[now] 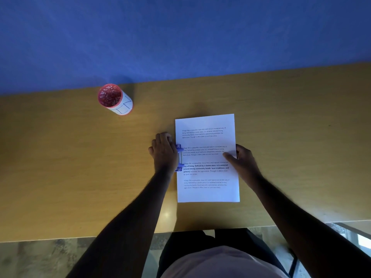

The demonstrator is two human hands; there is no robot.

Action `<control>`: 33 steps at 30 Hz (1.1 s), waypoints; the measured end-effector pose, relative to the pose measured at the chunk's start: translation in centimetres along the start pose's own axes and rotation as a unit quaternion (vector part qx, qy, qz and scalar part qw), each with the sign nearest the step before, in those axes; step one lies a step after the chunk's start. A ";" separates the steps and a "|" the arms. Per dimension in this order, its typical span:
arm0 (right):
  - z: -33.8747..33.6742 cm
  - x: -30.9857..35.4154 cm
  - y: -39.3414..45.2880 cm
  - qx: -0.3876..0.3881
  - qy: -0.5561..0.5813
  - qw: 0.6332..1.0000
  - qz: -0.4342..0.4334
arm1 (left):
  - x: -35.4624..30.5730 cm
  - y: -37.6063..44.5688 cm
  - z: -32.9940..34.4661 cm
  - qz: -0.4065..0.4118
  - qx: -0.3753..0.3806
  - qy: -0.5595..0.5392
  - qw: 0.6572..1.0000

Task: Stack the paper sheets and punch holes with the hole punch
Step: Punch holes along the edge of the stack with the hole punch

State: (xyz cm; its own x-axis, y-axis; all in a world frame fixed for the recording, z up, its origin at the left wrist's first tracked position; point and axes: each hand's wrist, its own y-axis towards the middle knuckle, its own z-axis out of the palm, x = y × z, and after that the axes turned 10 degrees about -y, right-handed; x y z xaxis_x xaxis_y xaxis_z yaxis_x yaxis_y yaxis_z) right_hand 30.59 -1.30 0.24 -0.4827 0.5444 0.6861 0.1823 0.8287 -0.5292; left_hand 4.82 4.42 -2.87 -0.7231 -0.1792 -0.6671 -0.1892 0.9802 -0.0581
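Note:
A white stack of printed paper sheets [207, 177] lies on the wooden table [70, 167], long side running away from me. A blue hole punch [179, 157] sits over the middle of the stack's left edge. My left hand [163, 152] lies palm down on top of the punch and covers most of it. My right hand [242, 159] rests on the stack's right edge, thumb flat on the top sheet, fingers around the edge.
A red cup [114, 99] with a white paper label stands at the back left, filled with small paper bits. A blue wall [180, 37] rises behind the table. The table's near edge is just in front of my lap.

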 end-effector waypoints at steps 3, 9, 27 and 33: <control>0.1 0.0 0.1 -0.002 -0.001 1.000 0.006 | 0.4 0.1 0.1 0.007 0.003 0.008 1.000; 0.0 0.1 0.3 0.004 -0.006 1.000 0.015 | 0.6 0.1 0.4 0.011 0.007 0.022 1.000; 0.3 -0.6 1.0 0.003 0.003 1.000 0.006 | 1.5 0.5 0.8 0.019 0.017 0.049 0.998; 0.4 -0.6 0.8 -0.003 0.007 1.000 0.005 | 1.3 0.3 0.7 0.016 0.015 0.048 0.999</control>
State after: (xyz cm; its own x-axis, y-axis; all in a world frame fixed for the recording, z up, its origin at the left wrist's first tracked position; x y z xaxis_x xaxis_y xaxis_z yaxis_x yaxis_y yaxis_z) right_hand 30.69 -1.05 -0.81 -0.4693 0.5537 0.6879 0.1923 0.8244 -0.5324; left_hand 4.28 4.59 -4.28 -0.7889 -0.1542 -0.5949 -0.1463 0.9873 -0.0619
